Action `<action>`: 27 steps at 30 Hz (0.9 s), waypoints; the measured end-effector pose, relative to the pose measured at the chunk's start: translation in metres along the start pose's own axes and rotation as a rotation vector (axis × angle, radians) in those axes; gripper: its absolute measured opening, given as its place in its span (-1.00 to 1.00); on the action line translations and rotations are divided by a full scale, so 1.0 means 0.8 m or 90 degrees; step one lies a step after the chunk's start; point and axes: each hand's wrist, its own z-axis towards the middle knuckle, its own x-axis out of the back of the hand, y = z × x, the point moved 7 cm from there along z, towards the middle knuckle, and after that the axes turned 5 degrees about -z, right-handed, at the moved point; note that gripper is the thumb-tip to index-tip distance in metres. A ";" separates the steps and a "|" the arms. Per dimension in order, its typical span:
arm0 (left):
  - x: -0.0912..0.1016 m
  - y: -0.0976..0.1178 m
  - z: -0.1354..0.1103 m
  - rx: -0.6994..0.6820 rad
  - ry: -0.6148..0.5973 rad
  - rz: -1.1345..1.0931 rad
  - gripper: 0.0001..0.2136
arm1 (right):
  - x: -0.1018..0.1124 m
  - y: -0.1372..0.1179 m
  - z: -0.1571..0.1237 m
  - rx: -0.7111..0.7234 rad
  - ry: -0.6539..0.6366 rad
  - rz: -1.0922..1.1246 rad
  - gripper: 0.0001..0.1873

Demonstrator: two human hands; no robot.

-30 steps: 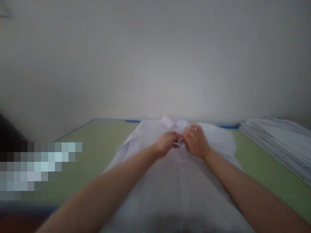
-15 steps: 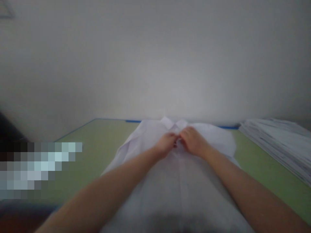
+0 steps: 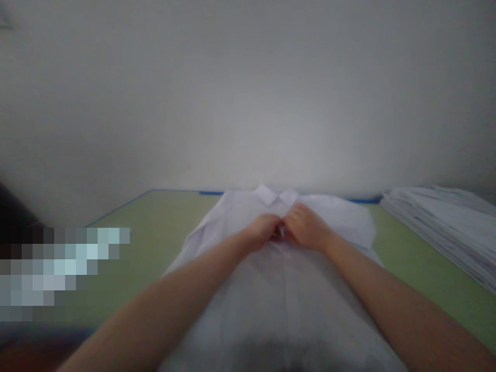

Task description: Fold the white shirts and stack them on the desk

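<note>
A white collared shirt (image 3: pixel 256 305) lies spread face up, its collar pointing toward the wall and its front placket running down the middle. Just below the collar, my left hand (image 3: pixel 267 227) pinches the shirt's front at the placket. My right hand (image 3: pixel 304 227) meets it there, its fingers closed on the same strip of cloth. The fingertips of both hands nearly touch. Any button between them is too small and blurred to make out.
Under the shirt is a green tabletop (image 3: pixel 151 232) with a blue edge against a plain grey wall (image 3: pixel 248 93). A stack of white papers or folded cloth (image 3: pixel 445 222) lies at the right. A pixelated patch covers part of the left side.
My fingers have drawn slightly closer together at the placket, and the right hand has curled more tightly. The shirt and the stack stay in place.
</note>
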 end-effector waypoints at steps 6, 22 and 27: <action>0.002 0.006 0.000 0.004 -0.009 -0.048 -0.93 | 0.014 0.007 -0.003 -0.022 0.064 -0.020 -0.78; 0.051 0.065 0.011 -0.294 0.068 0.268 -0.75 | -0.016 0.062 -0.040 -0.340 0.092 0.177 -0.34; 0.065 0.069 0.018 -0.253 0.030 0.271 -0.73 | -0.044 0.063 -0.048 -0.389 -0.092 0.105 -0.26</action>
